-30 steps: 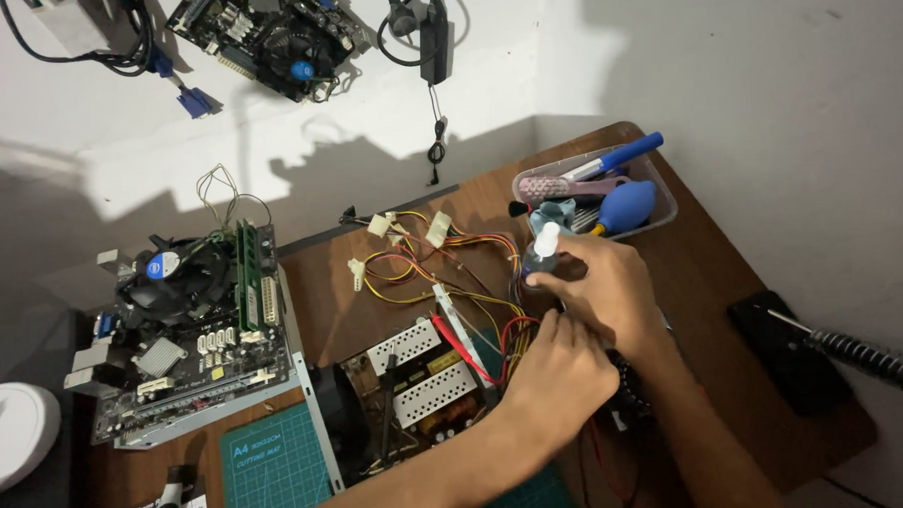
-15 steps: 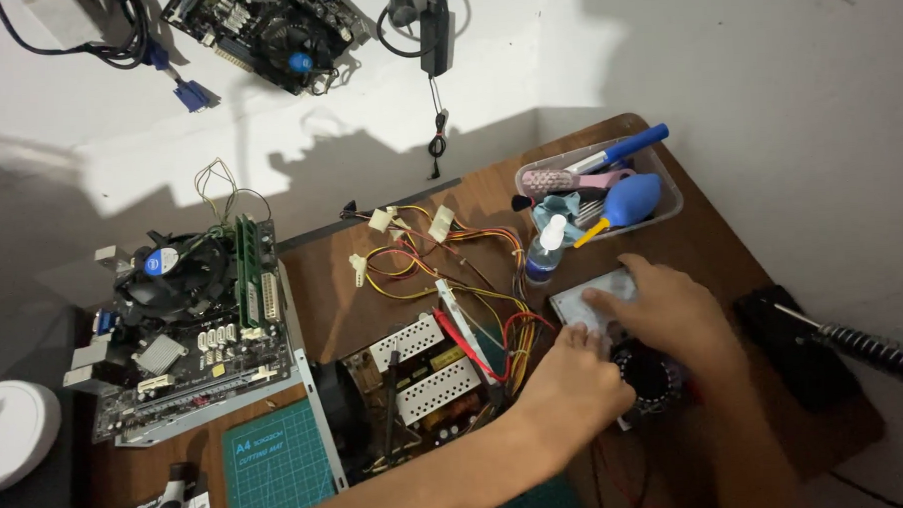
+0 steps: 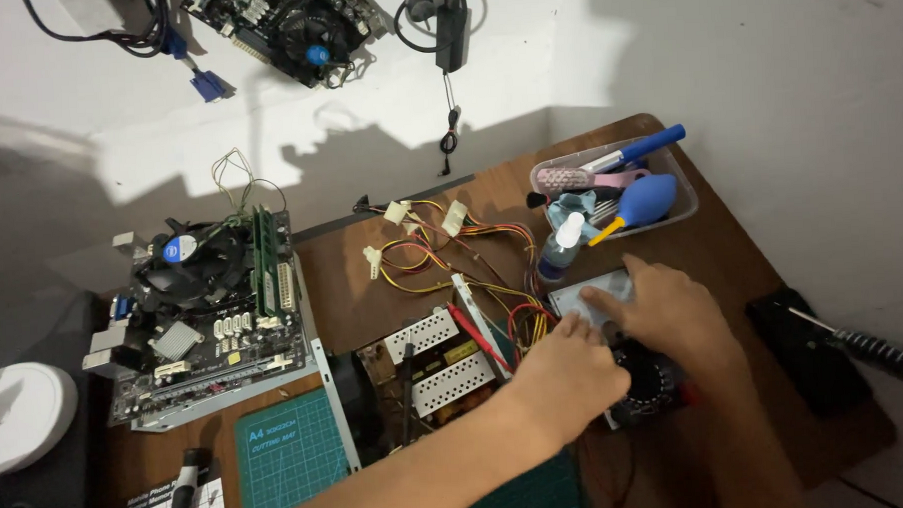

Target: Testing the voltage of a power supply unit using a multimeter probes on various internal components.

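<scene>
head view: both hands, left hand (image 3: 571,375) and right hand (image 3: 669,311), on grey metal case (image 3: 593,291).

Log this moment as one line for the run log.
left hand: on fan | right hand: on grey metal cover | beside: open circuit board

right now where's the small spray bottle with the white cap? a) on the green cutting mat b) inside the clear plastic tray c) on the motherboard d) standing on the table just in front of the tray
d: the spray bottle stands on the wooden table beside the coloured wires, just outside the near wall of the clear tray that holds the blue blower bulb.
</scene>
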